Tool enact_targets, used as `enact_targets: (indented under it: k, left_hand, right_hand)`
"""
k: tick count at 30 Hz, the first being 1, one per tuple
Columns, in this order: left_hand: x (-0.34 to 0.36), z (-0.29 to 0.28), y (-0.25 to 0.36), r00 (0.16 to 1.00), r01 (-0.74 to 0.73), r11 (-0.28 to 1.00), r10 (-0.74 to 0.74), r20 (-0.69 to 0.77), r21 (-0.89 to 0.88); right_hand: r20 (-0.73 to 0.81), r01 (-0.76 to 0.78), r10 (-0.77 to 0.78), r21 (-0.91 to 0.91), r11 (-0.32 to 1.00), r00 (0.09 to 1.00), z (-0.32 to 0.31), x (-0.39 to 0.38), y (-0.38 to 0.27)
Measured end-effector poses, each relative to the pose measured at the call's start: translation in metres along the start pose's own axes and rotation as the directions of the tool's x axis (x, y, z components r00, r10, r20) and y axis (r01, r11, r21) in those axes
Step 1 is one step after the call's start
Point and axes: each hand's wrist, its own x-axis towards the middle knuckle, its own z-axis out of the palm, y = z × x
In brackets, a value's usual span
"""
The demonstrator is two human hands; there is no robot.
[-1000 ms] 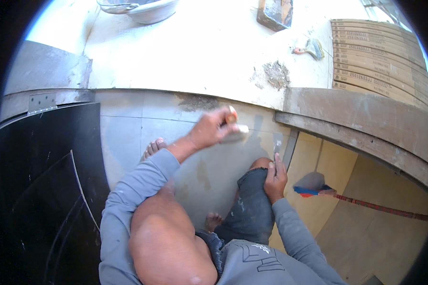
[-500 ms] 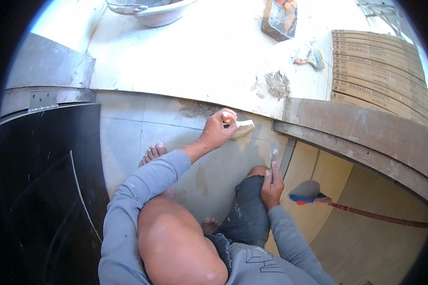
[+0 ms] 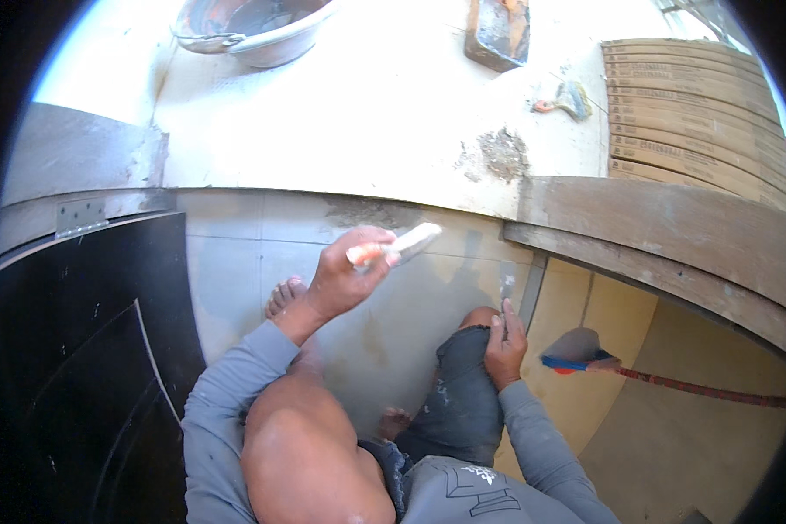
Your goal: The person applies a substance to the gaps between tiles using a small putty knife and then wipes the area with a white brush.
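Note:
My left hand (image 3: pixel 349 271) grips a brush (image 3: pixel 415 240) by its orange handle, its pale, blurred head pointing right, over the grey tiled floor (image 3: pixel 223 288) near the raised white step. My right hand (image 3: pixel 505 345) rests by my right knee, closed on a putty knife (image 3: pixel 506 286) with an upright, whitish-smeared metal blade. My bare feet (image 3: pixel 284 297) are on the tiles. A patch of grey debris (image 3: pixel 502 153) lies on the step.
On the step are a bucket (image 3: pixel 271 48), a tray (image 3: pixel 498 31), a second brush (image 3: pixel 572 103) and stacked cardboard boxes (image 3: pixel 686 96). A black hinged door (image 3: pixel 79 323) stands left, a wooden board (image 3: pixel 655 210) right. A broom (image 3: pixel 576 358) lies on yellowish tile.
My left hand with the brush has moved left and down since half a second ago, after shifting right before that. My right hand stays by the knee with the knife. The view has shifted slightly.

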Motion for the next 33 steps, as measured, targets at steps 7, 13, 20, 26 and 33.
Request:
enact_targets:
  k: [7,13,20,26,33]
  left_hand:
    - [-0.029,-0.076,0.041,0.997,-0.003,0.919,0.033,-0.067,0.394]
    - [-0.071,-0.144,-0.015,0.882,0.321,0.579,0.106,-0.459,0.749]
    - [-0.045,-0.099,-0.047,0.910,0.295,0.687,0.010,-0.414,0.664]
    - [-0.049,-0.074,0.000,0.930,0.180,0.833,0.029,-0.365,0.524]
    - [-0.066,-0.150,-0.037,0.849,0.339,0.607,0.131,-0.511,0.718]
  right_hand:
    - [-0.038,0.068,-0.069,-0.017,0.998,0.997,0.001,-0.003,0.005]
    - [0.002,-0.031,0.031,0.054,0.998,1.000,0.002,-0.005,-0.004]
    - [0.018,-0.016,0.015,0.061,0.998,1.000,0.004,-0.005,0.003]
    - [-0.020,0.024,-0.023,0.031,0.999,1.000,0.002,-0.005,0.002]
    - [-0.004,0.019,-0.019,0.057,0.998,1.000,0.002,-0.005,0.004]
